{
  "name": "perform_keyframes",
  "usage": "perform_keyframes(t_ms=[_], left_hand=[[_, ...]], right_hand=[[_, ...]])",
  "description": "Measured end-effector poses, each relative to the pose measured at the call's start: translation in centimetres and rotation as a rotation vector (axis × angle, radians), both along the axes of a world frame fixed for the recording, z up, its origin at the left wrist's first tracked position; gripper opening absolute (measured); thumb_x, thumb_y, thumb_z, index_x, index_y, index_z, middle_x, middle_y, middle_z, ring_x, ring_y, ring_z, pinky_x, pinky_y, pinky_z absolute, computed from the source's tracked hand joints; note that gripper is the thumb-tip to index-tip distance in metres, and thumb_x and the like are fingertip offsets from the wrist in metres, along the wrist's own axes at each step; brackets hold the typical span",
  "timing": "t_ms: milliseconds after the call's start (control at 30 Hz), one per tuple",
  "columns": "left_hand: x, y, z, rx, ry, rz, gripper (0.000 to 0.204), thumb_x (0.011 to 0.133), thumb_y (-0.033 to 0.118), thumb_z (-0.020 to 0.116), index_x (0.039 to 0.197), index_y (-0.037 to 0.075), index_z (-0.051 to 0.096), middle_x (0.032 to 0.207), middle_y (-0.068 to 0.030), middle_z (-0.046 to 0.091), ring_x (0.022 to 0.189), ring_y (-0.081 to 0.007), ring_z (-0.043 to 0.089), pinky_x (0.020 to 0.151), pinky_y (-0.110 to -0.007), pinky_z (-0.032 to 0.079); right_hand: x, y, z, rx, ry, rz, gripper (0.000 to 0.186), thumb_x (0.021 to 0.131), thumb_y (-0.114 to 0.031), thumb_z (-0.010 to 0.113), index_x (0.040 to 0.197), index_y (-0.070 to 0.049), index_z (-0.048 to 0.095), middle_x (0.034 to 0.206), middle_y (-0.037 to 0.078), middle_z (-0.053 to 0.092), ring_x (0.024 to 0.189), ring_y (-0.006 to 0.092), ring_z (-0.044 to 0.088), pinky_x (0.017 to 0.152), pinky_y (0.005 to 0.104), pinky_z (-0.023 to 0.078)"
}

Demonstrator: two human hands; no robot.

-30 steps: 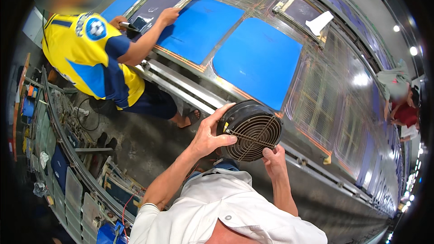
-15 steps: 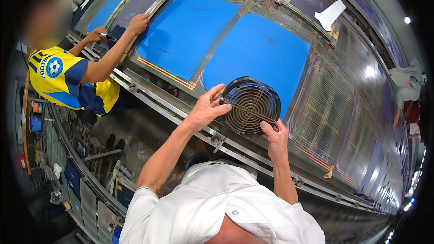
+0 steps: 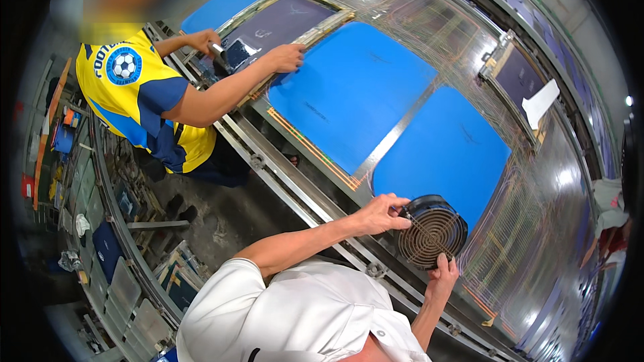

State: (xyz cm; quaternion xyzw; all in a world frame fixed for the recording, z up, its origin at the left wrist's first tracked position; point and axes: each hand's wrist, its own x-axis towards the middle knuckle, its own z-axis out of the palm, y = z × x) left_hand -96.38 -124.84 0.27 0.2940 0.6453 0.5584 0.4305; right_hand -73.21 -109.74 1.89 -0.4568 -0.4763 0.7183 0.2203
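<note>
A round black fan (image 3: 431, 233) with a ringed wire guard is held between my two hands at the table's near edge. My left hand (image 3: 381, 216) pinches its upper left rim, thumb and fingers closed. At the lower right rim, my right hand (image 3: 443, 278) grips it with the thumb on the guard. The fan overlaps the near end of a blue cut panel (image 3: 446, 151). To the left, a second blue panel (image 3: 352, 87) lies flat, parted from the first by a shiny strip. Each panel bears faint dark marks.
A co-worker in a yellow and blue shirt (image 3: 131, 90) leans over a printing screen frame (image 3: 288, 17) at left, holding a tool (image 3: 218, 52). Another framed screen (image 3: 516, 80) with a white piece (image 3: 540, 104) sits at far right. A metal rail (image 3: 302, 208) runs along the near edge.
My view has swung left, so the table and fan appear farther right. Both hands still hold the fan, over the near end of the right blue panel. The co-worker's arms have shifted over the screen.
</note>
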Motion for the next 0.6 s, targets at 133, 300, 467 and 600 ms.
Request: perform_keyframes(t_ms=[133, 300, 467, 600], left_hand=[[-0.8, 0.7, 1.0, 0.026, -0.071, -0.083, 0.063, 0.080, 0.022, 0.076, 0.133, -0.005, 0.055, 0.096, -0.0072, 0.053, 0.090, -0.0154, 0.053, 0.082, -0.029, 0.047], [-0.6, 0.0, 0.0, 0.096, -0.123, -0.050, 0.064, 0.078, 0.009, 0.078, 0.135, -0.003, 0.053, 0.107, -0.0072, 0.056, 0.099, -0.0140, 0.057, 0.089, -0.027, 0.049], [-0.1, 0.2, 1.9, 0.002, -0.203, 0.002, 0.065, 0.076, 0.003, 0.077, 0.136, -0.002, 0.053, 0.107, -0.0023, 0.055, 0.098, -0.0116, 0.055, 0.090, -0.025, 0.048], [-0.3, 0.7, 1.9, -0.050, -0.165, 0.022, 0.062, 0.077, 0.001, 0.075, 0.136, 0.001, 0.054, 0.104, -0.0014, 0.054, 0.095, -0.0119, 0.055, 0.089, -0.025, 0.048]], right_hand=[[-0.8, -0.8, 0.8, 0.031, 0.028, -0.025, 0.031, 0.085, -0.009, 0.072, 0.114, -0.003, 0.062, 0.094, -0.001, 0.064, 0.072, 0.0027, 0.053, 0.059, 0.0183, 0.043], [-0.4, 0.1, 1.5, 0.083, 0.046, 0.026, 0.043, 0.081, -0.002, 0.069, 0.123, 0.002, 0.058, 0.109, 0.005, 0.065, 0.097, 0.0125, 0.058, 0.088, 0.0289, 0.047], [-0.7, 0.3, 1.4, 0.035, 0.093, 0.034, 0.051, 0.079, -0.001, 0.072, 0.127, 0.004, 0.057, 0.115, 0.008, 0.065, 0.104, 0.0145, 0.058, 0.094, 0.0306, 0.045], [-1.1, 1.2, 1.2, -0.018, 0.111, 0.052, 0.061, 0.077, -0.007, 0.080, 0.131, 0.005, 0.055, 0.119, 0.009, 0.064, 0.106, 0.0170, 0.059, 0.097, 0.0323, 0.044]])
